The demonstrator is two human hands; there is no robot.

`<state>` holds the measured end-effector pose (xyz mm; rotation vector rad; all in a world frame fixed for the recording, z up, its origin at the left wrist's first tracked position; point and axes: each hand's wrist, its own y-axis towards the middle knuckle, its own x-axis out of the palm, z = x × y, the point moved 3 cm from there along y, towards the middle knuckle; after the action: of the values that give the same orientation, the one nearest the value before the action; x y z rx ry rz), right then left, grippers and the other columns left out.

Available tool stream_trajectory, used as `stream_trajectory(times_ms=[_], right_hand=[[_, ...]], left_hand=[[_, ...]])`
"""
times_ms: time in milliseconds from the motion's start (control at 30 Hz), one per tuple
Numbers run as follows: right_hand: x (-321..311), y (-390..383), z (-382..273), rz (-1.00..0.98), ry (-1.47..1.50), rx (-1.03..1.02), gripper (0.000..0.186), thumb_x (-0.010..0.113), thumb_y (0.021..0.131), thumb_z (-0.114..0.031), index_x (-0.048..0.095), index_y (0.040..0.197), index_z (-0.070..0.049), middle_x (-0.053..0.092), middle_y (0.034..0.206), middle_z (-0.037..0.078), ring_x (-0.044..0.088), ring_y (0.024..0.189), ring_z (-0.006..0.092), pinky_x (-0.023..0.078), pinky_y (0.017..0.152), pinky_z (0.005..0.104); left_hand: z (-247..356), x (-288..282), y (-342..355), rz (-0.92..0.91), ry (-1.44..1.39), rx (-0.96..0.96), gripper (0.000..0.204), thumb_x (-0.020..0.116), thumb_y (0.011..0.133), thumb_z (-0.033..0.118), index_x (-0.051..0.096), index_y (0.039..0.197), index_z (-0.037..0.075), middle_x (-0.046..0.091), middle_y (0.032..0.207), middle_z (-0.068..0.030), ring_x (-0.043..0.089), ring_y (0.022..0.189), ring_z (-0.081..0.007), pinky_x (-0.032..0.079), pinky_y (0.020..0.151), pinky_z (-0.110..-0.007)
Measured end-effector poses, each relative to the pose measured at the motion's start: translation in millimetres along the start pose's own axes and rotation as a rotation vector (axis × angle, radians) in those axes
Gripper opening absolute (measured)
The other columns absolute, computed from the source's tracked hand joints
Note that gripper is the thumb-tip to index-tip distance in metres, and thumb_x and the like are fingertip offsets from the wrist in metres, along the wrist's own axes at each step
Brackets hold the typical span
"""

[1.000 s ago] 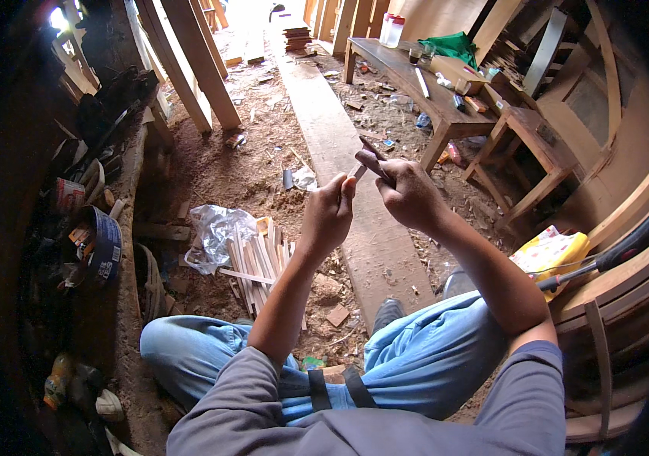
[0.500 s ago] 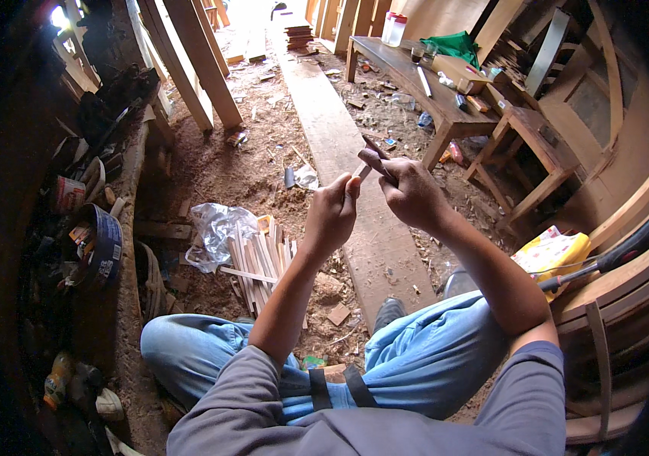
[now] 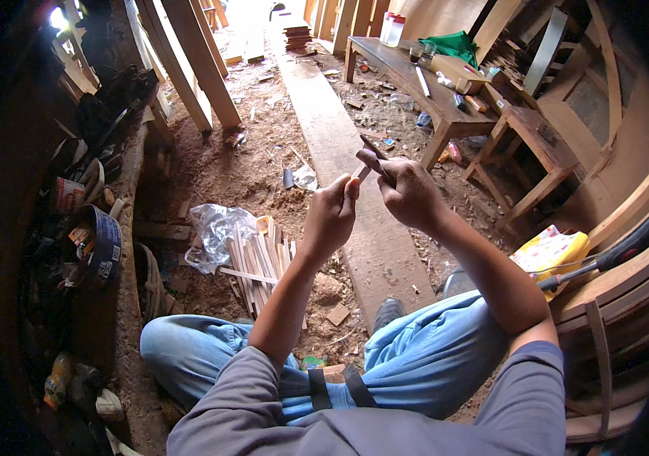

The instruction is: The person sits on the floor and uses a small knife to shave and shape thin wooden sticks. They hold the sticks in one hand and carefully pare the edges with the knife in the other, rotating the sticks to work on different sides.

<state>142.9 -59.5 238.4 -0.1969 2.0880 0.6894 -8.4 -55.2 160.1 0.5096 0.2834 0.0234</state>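
Observation:
My left hand (image 3: 332, 209) is closed on a short, pale wooden strip (image 3: 361, 172), whose end points up and to the right. The fingers of my right hand (image 3: 409, 190) are pinched on a brown folded sheet (image 3: 371, 158) that looks like sandpaper. This sheet is wrapped against the upper end of the strip, with a dark flap sticking up behind it. Both hands are held close together in front of me, above a long plank. How far the strip runs inside my left fist is hidden.
The long plank (image 3: 324, 114) lies on a floor of sawdust and scraps. A bundle of thin wooden strips (image 3: 256, 254) rests beside a clear plastic bag (image 3: 218, 232). At right stand a wooden bench (image 3: 393, 64) and a stool (image 3: 541, 140); at left, a cluttered ledge (image 3: 133, 228).
The brown folded sheet and my right hand have shifted very slightly left along the strip. My left hand stays almost in place.

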Motion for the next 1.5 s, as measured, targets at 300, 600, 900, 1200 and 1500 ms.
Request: stream_trajectory(times_ms=[300, 600, 900, 1200, 1500], right_hand=[[2.5, 0.9, 3.6, 0.012, -0.004, 0.013, 0.046, 0.05, 0.084, -0.003, 0.066, 0.127, -0.008, 0.065, 0.092, 0.03, 0.064, 0.086, 0.0444, 0.051, 0.08, 0.0501], [1.4, 0.3, 3.0, 0.0, 0.016, -0.016, 0.046, 0.051, 0.083, -0.003, 0.066, 0.126, -0.007, 0.067, 0.093, 0.028, 0.064, 0.086, 0.0454, 0.05, 0.081, 0.0501], [7.2, -1.1, 8.9, 0.023, -0.011, -0.053, 0.048, 0.052, 0.085, -0.002, 0.062, 0.132, -0.007, 0.062, 0.085, 0.028, 0.063, 0.078, 0.0408, 0.048, 0.073, 0.0457], [4.3, -0.8, 1.2, 0.025, 0.044, -0.063, 0.045, 0.051, 0.084, -0.003, 0.067, 0.125, -0.008, 0.067, 0.093, 0.027, 0.064, 0.085, 0.0436, 0.051, 0.081, 0.0493], [2.0, 0.3, 1.7, 0.017, 0.01, -0.033, 0.049, 0.052, 0.086, -0.004, 0.061, 0.134, -0.01, 0.061, 0.079, 0.028, 0.064, 0.07, 0.0362, 0.048, 0.069, 0.0429]], left_hand=[[3.2, 0.4, 0.0, -0.032, -0.054, 0.019, 0.036, 0.048, 0.106, 0.027, 0.053, 0.084, -0.001, 0.048, 0.06, -0.0167, 0.044, 0.052, -0.024, 0.038, 0.053, -0.039], [-1.9, 1.2, -0.1, -0.019, -0.072, -0.072, 0.048, 0.043, 0.107, 0.038, 0.052, 0.08, -0.001, 0.044, 0.065, -0.0068, 0.041, 0.063, -0.0151, 0.037, 0.059, -0.035], [-2.4, 0.4, 0.1, -0.013, -0.038, -0.089, 0.047, 0.043, 0.107, 0.036, 0.053, 0.081, -0.002, 0.046, 0.065, -0.0073, 0.043, 0.063, -0.0153, 0.038, 0.059, -0.034], [-1.8, 1.3, -0.7, 0.008, -0.045, -0.097, 0.047, 0.043, 0.107, 0.036, 0.053, 0.081, -0.003, 0.047, 0.065, -0.0086, 0.044, 0.062, -0.0159, 0.038, 0.059, -0.035], [1.5, 2.1, -0.8, 0.042, -0.016, -0.003, 0.037, 0.048, 0.106, 0.028, 0.055, 0.083, -0.001, 0.05, 0.06, -0.0171, 0.044, 0.051, -0.0239, 0.037, 0.051, -0.039]])
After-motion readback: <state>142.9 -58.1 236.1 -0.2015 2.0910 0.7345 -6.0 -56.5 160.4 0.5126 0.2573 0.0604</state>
